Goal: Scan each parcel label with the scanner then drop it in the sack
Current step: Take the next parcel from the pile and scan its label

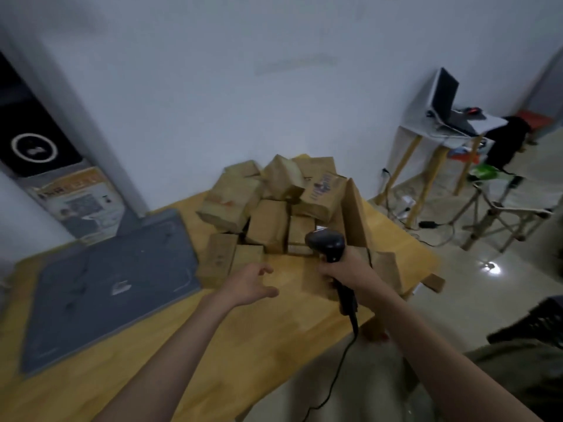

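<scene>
Several brown cardboard parcels [268, 205] lie heaped at the far side of the wooden table [213, 345], against the wall. My right hand [344, 271] grips the handle of a black corded scanner [327, 245], its head aimed at the pile near a small white label [321, 229]. My left hand [248, 284] hovers over the table just before the nearest parcel [217, 258], fingers relaxed and spread, holding nothing. A pale sack [350, 391] shows below the table's near edge, partly hidden by my arms.
A grey mat [103, 287] covers the table's left half. An open cardboard box [356, 214] stands right of the pile at the table's edge. The scanner cable [338, 367] hangs off the front. A small desk with a laptop [444, 99] and folding stools stand on the right.
</scene>
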Motion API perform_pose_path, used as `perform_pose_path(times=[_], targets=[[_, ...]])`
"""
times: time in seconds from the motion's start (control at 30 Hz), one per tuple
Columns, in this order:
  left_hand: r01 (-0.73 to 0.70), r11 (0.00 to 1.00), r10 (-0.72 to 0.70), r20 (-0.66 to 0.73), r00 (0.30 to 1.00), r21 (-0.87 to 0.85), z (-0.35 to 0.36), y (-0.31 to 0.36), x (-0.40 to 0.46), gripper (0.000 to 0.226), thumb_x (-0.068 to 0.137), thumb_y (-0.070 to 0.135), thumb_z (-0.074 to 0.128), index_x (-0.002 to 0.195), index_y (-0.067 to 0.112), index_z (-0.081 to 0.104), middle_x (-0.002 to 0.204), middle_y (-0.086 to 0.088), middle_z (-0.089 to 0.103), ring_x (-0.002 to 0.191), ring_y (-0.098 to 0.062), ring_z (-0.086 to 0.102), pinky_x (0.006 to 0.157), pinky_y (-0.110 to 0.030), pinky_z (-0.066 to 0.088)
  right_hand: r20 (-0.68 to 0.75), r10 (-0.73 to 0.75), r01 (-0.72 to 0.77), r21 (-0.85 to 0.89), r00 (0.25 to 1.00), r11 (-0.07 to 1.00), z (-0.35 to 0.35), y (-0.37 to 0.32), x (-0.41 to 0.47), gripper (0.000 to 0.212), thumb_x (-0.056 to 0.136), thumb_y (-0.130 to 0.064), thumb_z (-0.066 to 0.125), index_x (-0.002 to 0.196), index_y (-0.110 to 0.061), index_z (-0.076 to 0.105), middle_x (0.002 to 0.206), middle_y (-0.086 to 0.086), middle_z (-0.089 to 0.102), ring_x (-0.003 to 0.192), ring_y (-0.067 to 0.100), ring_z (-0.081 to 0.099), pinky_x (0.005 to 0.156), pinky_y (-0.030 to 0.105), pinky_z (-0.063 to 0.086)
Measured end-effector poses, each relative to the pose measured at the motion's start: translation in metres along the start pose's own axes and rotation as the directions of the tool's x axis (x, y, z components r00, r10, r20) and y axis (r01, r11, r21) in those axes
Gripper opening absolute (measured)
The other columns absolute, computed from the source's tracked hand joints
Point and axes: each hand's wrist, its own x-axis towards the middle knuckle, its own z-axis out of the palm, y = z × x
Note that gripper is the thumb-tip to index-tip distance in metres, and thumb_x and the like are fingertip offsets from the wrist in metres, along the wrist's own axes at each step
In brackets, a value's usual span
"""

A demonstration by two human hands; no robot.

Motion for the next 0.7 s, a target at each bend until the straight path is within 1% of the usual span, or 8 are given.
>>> perform_pose_path(times=[0.1,0.27,0.37,0.5,0.57,0.6,0.63,0.7], targets=[[0.021,0.997,-0.023,-0.025,0.999,-0.068,-0.017,-0.029,0.001,0.065,0.085,0.040,0.075,0.142,0.020,0.050,0.145,-0.002,0.048,0.132,-0.019,0.047,0.093,-0.027,0.043,0.065,-0.043,0.044,-0.011,0.997,0.999,0.029,-0.018,0.018,0.018,0.085,0.004,0.070,0.089,-0.010,0.061,0.081,0.008,0.061,0.073,0.019,0.062,0.059,0.026,0.052],[0.093,0.987,-0.100,-0.052,0.994,-0.130,-0.031,-0.069,0.011,0.078,0.077,0.050,0.079,0.141,0.016,0.051,0.143,-0.002,0.051,0.128,-0.020,0.051,0.092,-0.028,0.045,0.110,-0.029,0.023,0.057,0.993,0.998,0.068,-0.031,0.054,0.032,0.086,0.006,0.069,0.114,-0.007,0.060,0.097,0.012,0.062,0.086,0.023,0.063,0.070,0.031,0.057],[0.137,0.979,-0.146,-0.054,0.988,-0.152,-0.033,-0.088,0.027,0.067,0.079,0.042,0.078,0.136,0.013,0.058,0.136,-0.004,0.058,0.120,-0.020,0.056,0.082,-0.023,0.045,0.131,0.025,-0.036,0.084,0.991,0.996,0.085,-0.027,0.084,0.028,0.087,0.004,0.069,0.111,-0.009,0.061,0.092,0.012,0.061,0.083,0.024,0.062,0.076,0.036,0.057],[0.185,0.969,-0.199,-0.071,0.977,-0.161,-0.034,-0.101,0.051,0.042,0.078,0.038,0.079,0.111,0.014,0.071,0.104,-0.001,0.067,0.095,-0.016,0.062,0.075,-0.027,0.052,0.187,0.116,-0.141,0.128,0.975,0.982,0.101,-0.021,0.120,0.022,0.089,0.005,0.065,0.108,-0.007,0.062,0.093,0.014,0.061,0.086,0.027,0.061,0.081,0.039,0.058],[0.220,0.959,-0.234,-0.062,0.970,-0.180,-0.033,-0.103,0.065,0.022,0.080,0.031,0.079,0.093,0.015,0.072,0.084,0.002,0.062,0.075,-0.010,0.055,0.058,-0.020,0.041,0.221,0.158,-0.190,0.134,0.962,0.972,0.108,-0.014,0.140,0.020,0.090,0.006,0.064,0.106,-0.004,0.063,0.092,0.016,0.061,0.085,0.028,0.060,0.081,0.038,0.058],[0.233,0.952,-0.248,-0.053,0.967,-0.200,-0.031,-0.105,0.072,0.025,0.081,0.028,0.078,0.095,0.010,0.071,0.081,0.002,0.060,0.069,-0.006,0.051,0.054,-0.018,0.036,0.236,0.176,-0.211,0.130,0.956,0.969,0.112,-0.010,0.149,0.020,0.090,0.006,0.063,0.107,-0.003,0.063,0.092,0.016,0.062,0.085,0.027,0.060,0.080,0.038,0.058],[0.245,0.945,-0.258,-0.035,0.965,-0.217,-0.028,-0.107,0.079,0.026,0.081,0.028,0.078,0.097,0.009,0.071,0.083,0.001,0.061,0.069,-0.004,0.051,0.054,-0.017,0.037,0.244,0.197,-0.233,0.128,0.950,0.964,0.117,-0.005,0.159,0.020,0.090,0.005,0.064,0.108,-0.003,0.063,0.093,0.016,0.063,0.085,0.027,0.061,0.080,0.038,0.058],[0.260,0.933,-0.268,0.001,0.963,-0.248,-0.024,-0.110,0.093,0.032,0.080,0.029,0.080,0.107,0.014,0.071,0.091,0.006,0.064,0.085,-0.009,0.060,0.065,-0.019,0.047,0.241,0.245,-0.281,0.131,0.939,0.951,0.128,0.005,0.176,0.017,0.091,0.002,0.065,0.107,-0.004,0.063,0.095,0.016,0.064,0.087,0.027,0.063,0.085,0.041,0.059]])
